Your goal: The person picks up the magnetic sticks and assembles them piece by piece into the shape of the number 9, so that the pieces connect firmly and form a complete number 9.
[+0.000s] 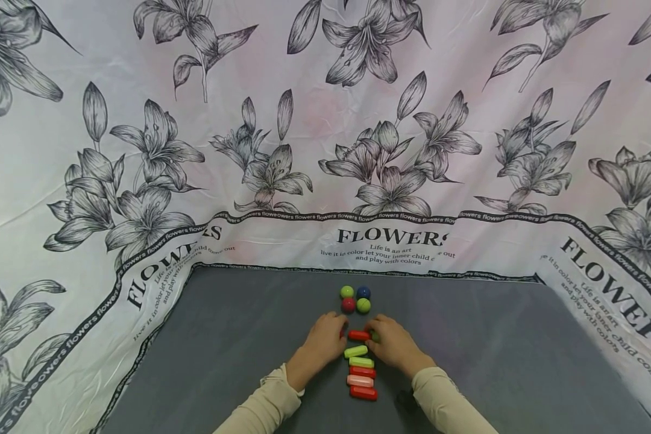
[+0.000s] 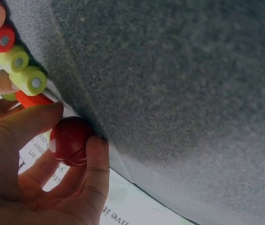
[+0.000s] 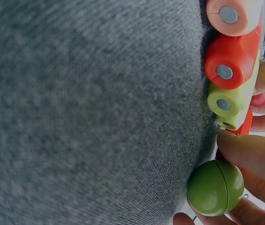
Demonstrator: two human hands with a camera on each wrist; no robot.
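My left hand (image 1: 323, 339) holds a red ball (image 2: 71, 140) between thumb and fingers, low over the grey surface. Opposite it, my right hand (image 1: 393, 342) has its thumb and fingers around a green ball (image 3: 215, 187). A red rod (image 1: 359, 335) lies between the two hands, its right end close to the right fingers. Just nearer to me is a slightly slanted lime rod (image 1: 355, 351). Below it come another lime rod (image 1: 361, 362), a red rod (image 1: 362, 372), a pink rod (image 1: 360, 381) and a further red rod (image 1: 363, 393), stacked side by side. Silver discs show in several rod ends.
Beyond the hands sit a lime ball (image 1: 347, 292), a blue ball (image 1: 363, 292), a red ball (image 1: 348, 305) and another lime ball (image 1: 363, 306) in a cluster. The grey tabletop (image 1: 239, 325) meets a flower-printed cloth (image 1: 282, 241) at the back and sides.
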